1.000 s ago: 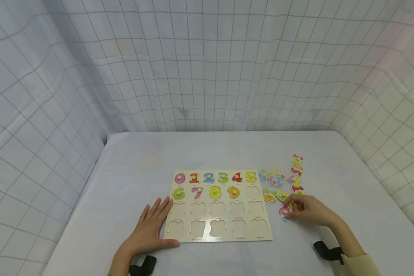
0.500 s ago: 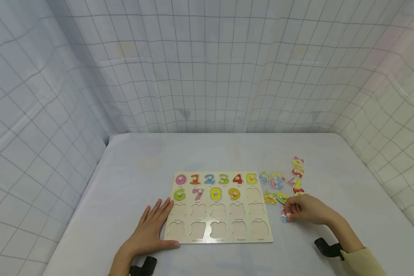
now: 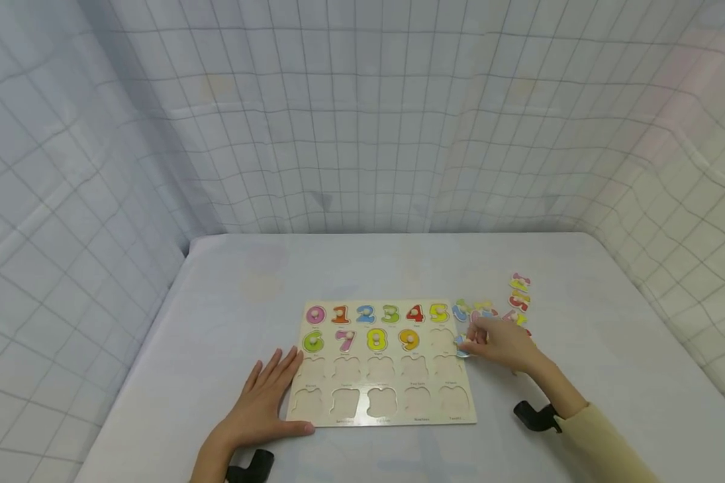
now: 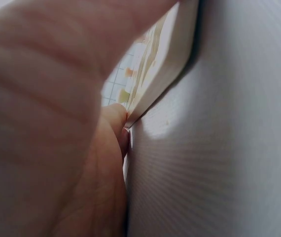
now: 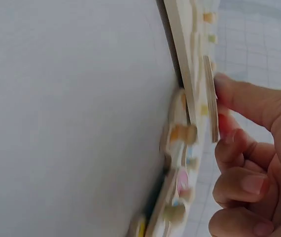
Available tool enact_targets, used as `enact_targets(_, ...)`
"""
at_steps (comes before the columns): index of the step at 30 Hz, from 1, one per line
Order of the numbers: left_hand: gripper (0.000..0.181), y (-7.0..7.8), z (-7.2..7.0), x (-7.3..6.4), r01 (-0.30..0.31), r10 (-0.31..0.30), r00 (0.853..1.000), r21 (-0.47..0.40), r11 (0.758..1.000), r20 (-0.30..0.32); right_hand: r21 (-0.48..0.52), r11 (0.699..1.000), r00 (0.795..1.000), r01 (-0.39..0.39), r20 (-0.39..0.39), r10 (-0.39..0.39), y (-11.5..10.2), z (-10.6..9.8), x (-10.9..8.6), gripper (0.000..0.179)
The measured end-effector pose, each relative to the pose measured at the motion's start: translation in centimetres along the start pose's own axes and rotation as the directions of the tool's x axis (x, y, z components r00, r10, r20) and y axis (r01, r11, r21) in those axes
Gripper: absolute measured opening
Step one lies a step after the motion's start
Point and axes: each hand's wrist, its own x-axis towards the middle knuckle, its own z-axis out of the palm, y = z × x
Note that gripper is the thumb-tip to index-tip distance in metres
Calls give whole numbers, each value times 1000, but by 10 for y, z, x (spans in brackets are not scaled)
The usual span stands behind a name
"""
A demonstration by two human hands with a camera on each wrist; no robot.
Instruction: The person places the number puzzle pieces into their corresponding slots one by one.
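My left hand (image 3: pixel 266 399) lies with fingers spread along the left side of a pale wooden number puzzle board (image 3: pixel 362 384), its thumb at the lower edge. Knobbed digits 0 to 9 fill the first ten recesses; the lower recesses are bare. In the left wrist view, the board's edge (image 4: pixel 172 59) runs beside the palm and thumb. My right hand (image 3: pixel 507 345) pinches a puzzle piece (image 3: pixel 462 347), partly blue, over the board's right edge near the recess at the end of the second row. The right wrist view shows this piece (image 5: pixel 211 98) edge-on between thumb and fingers, raised above the board.
Loose number pieces (image 3: pixel 519 300) lie to the right of the board, several partly hidden behind my right hand. A white cloth covers the table (image 3: pixel 338 268), and grid-patterned curtains (image 3: pixel 374 134) stand around its back and sides.
My right hand has picked the pink-and-blue piece off the table at the lower right and carried it left and away from me to the board's right edge. My left hand stays put.
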Motion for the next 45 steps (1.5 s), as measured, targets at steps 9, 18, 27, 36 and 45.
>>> enact_targets(9, 119, 3, -1, 1, 16, -15, 1000, -4, 1000, 25, 64, 997, 998, -46, 36, 44, -8, 21, 29, 26)
enact_targets(18, 120, -3, 1, -1, 5, -5, 1000, 19, 1000, -14, 67, 996, 997, -65, 55, 61, -16, 27, 34, 26)
enact_targets(27, 120, -2, 2, -1, 3, -3, 1000, 9, 1000, -15, 77, 994, 995, -84, 65, 79, -17, 26, 34, 25)
enact_targets(36, 117, 1, 0, 0, -8, 8, 1000, 1, 1000, -3, 53, 992, 992, -115, 54, 112, -17, 28, 28, 27)
enact_targets(45, 119, -1, 1, 0, 6, -6, 1000, 15, 1000, 2, 145, 957, 964, -253, -46, 262, 4, -11, 14, 36)
